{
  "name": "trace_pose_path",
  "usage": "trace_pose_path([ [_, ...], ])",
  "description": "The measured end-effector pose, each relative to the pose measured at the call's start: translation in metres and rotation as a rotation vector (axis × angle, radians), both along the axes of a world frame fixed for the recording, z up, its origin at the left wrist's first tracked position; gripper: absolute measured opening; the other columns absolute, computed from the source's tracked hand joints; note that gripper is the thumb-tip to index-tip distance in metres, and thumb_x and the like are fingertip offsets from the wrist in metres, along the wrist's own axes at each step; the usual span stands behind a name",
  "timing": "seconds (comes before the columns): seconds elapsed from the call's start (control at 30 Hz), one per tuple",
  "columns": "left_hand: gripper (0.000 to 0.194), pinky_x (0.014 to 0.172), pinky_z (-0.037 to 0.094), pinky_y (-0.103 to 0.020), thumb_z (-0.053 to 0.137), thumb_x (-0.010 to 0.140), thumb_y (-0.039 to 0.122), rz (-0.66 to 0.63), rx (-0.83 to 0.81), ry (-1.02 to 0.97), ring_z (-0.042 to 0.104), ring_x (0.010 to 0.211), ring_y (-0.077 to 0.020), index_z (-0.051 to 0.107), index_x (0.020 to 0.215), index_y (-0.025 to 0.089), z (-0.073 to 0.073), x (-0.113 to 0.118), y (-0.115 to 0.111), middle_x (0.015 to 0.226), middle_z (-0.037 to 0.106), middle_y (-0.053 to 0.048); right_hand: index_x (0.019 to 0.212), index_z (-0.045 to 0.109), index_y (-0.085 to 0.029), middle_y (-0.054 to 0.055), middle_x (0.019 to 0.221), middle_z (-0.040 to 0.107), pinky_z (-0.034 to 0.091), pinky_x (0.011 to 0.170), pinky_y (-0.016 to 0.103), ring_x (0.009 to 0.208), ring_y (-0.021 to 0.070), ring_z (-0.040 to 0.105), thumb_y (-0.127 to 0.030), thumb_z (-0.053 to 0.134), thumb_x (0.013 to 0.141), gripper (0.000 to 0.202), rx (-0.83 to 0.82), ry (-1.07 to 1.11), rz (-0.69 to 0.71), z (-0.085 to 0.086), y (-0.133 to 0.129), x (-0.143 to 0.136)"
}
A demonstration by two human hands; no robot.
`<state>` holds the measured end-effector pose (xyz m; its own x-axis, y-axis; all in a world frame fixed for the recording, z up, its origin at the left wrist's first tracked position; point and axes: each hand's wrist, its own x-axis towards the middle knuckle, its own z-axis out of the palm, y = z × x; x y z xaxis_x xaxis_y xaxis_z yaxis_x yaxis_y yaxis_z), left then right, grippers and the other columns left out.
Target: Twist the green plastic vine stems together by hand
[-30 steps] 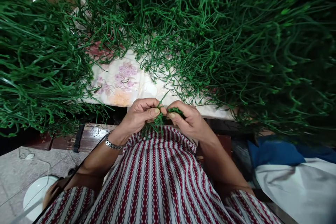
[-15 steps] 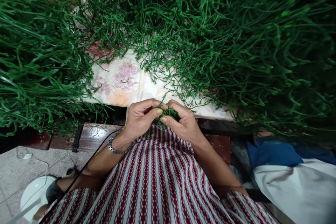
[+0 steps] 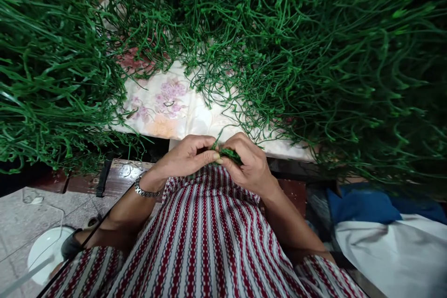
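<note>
Well, my left fingers (image 3: 204, 141) are nearly closed, thumb and forefinger pinching the left end of a small green bunch (image 3: 233, 154), with a narrow dark gap between them farther back toward the palm. My right fingers (image 3: 240, 143) curl around the same bunch, the forefinger arched over its far side and the thumb pressed in from the near side, its tip right up against the left thumb's tip. The others on both hands are mostly hidden, so I cannot tell what they touch. The bunch is just off the middle of the near edge of the flower-patterned desk (image 3: 197, 116), above my striped garment (image 3: 209, 233), and one thin stem (image 3: 220, 136) rises from the pinch. Toward the desk's left edge a thick heap of green stems (image 3: 52, 88) hangs past the near edge; a larger green heap (image 3: 296, 46) covers the far side and the right.
</note>
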<state>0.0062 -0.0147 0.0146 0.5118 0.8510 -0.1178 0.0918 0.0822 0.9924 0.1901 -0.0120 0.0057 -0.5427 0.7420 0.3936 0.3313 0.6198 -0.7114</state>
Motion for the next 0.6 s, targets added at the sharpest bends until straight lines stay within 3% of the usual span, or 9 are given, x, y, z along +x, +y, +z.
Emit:
trace_pose_path([
  [0.07, 0.029, 0.059, 0.037, -0.021, 0.053, 0.082, 0.037, -0.097, 0.047, 0.029, 0.043, 0.060, -0.0099, 0.057, 0.066, 0.013, 0.001, -0.001, 0.002, 0.062, 0.050, 0.001, 0.084, 0.047, -0.018, 0.003, 0.076, 0.049, 0.039, 0.062, 0.027, 0.070, 0.0149, 0.047, -0.026, 0.053, 0.086, 0.010, -0.022, -0.067, 0.076, 0.000, 0.001, 0.003],
  [0.17, 0.035, 0.057, 0.038, -0.022, 0.051, 0.082, 0.042, -0.114, 0.085, 0.023, 0.044, 0.059, -0.0114, 0.056, 0.061, 0.014, 0.000, 0.000, 0.001, 0.058, 0.050, 0.000, 0.082, 0.045, -0.018, 0.001, 0.072, 0.045, 0.034, 0.059, 0.026, 0.064, 0.0131, 0.041, -0.030, 0.051, 0.087, 0.014, -0.069, -0.143, 0.164, 0.000, 0.002, 0.007],
  [0.27, 0.036, 0.052, 0.035, -0.022, 0.049, 0.083, 0.042, -0.158, 0.076, -0.024, 0.039, 0.055, -0.0107, 0.053, 0.060, 0.015, 0.001, 0.001, -0.003, 0.055, 0.045, 0.001, 0.071, 0.041, -0.019, -0.003, 0.063, 0.038, 0.029, 0.055, 0.024, 0.057, 0.0104, 0.035, -0.031, 0.048, 0.088, 0.022, -0.173, -0.068, 0.284, 0.003, 0.002, 0.009],
  [0.4, 0.037, 0.045, 0.026, -0.021, 0.049, 0.084, 0.039, -0.277, -0.066, -0.153, 0.026, 0.048, -0.0076, 0.044, 0.056, 0.016, 0.008, -0.001, -0.011, 0.052, 0.034, 0.004, 0.061, 0.037, -0.019, -0.005, 0.057, 0.031, 0.025, 0.051, 0.024, 0.051, 0.0077, 0.031, -0.032, 0.045, 0.089, 0.032, -0.415, 0.127, 0.487, 0.007, 0.002, 0.008],
  [0.6, 0.038, 0.044, 0.020, -0.023, 0.053, 0.081, 0.040, -0.194, -0.259, -0.289, 0.024, 0.047, -0.0071, 0.042, 0.054, 0.016, 0.014, 0.002, -0.023, 0.052, 0.032, 0.004, 0.059, 0.043, -0.017, -0.006, 0.055, 0.031, 0.022, 0.048, 0.023, 0.049, 0.0062, 0.027, -0.036, 0.052, 0.084, 0.033, -0.663, 0.273, 0.526, 0.002, 0.001, 0.007],
])
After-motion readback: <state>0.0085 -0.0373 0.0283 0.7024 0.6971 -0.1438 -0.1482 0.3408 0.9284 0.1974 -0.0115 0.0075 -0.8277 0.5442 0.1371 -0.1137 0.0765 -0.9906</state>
